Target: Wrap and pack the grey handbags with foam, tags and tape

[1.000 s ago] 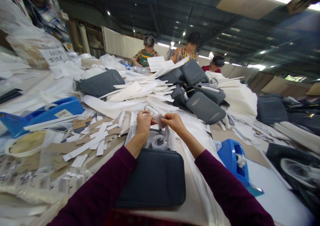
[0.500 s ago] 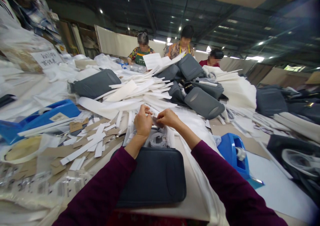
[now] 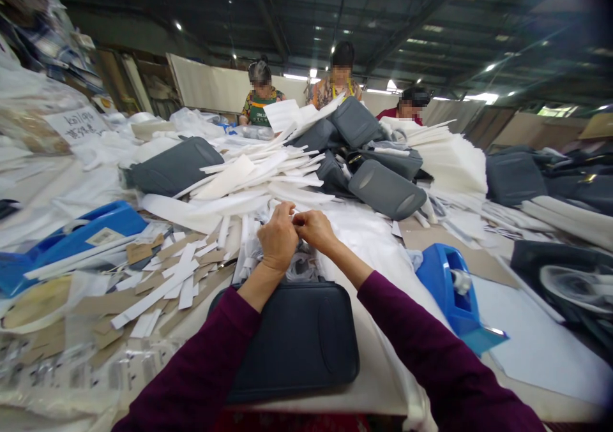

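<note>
A dark bag [image 3: 297, 336] lies flat at the table's near edge, its top end pointing away from me. Just beyond that end, clear plastic wrapping [image 3: 304, 266] is bunched beneath my hands. My left hand [image 3: 278, 235] is closed, fingers curled inward, with its back toward me. Right against it, my right hand [image 3: 313, 229] pinches with thumb and fingertips. Whatever sits between the fingertips is too small and too covered to make out.
Blue tape dispensers stand at right [image 3: 447, 298] and left [image 3: 90, 234]. Cardboard and white strips [image 3: 167, 279] lie scattered at left. Beyond my hands rise white foam sheets [image 3: 258, 177] and grey bags [image 3: 387, 189]. Several co-workers [image 3: 342, 81] are across the table.
My hands have drawn closer together, the right one moving slightly left until the fingertips meet. A greyish piece seen at the right fingertips before is now hidden. The view has shifted slightly.
</note>
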`<state>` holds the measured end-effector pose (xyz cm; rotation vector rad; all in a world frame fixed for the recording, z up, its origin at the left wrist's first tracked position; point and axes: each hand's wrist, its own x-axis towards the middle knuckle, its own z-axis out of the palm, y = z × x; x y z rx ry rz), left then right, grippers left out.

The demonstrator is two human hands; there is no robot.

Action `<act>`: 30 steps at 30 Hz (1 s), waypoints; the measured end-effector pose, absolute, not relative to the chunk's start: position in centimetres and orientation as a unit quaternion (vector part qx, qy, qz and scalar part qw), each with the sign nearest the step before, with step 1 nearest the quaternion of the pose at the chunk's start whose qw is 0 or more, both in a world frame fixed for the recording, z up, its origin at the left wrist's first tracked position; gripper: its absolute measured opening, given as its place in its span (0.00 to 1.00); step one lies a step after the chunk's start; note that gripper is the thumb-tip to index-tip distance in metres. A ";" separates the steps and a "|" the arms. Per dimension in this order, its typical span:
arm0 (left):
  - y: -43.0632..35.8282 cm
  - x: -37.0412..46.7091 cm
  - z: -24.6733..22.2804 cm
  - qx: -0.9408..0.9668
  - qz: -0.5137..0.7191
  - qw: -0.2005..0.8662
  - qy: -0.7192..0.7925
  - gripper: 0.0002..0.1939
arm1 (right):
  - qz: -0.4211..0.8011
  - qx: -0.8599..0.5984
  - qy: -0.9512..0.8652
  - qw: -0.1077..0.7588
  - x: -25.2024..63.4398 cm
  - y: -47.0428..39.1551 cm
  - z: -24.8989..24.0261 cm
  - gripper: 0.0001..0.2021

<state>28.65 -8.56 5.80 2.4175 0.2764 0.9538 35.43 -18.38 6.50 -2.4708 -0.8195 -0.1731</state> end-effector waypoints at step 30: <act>-8.2 29.5 5.1 0.855 0.408 0.311 0.075 0.20 | -0.121 -0.864 -0.229 0.432 35.3 -18.0 4.4 0.09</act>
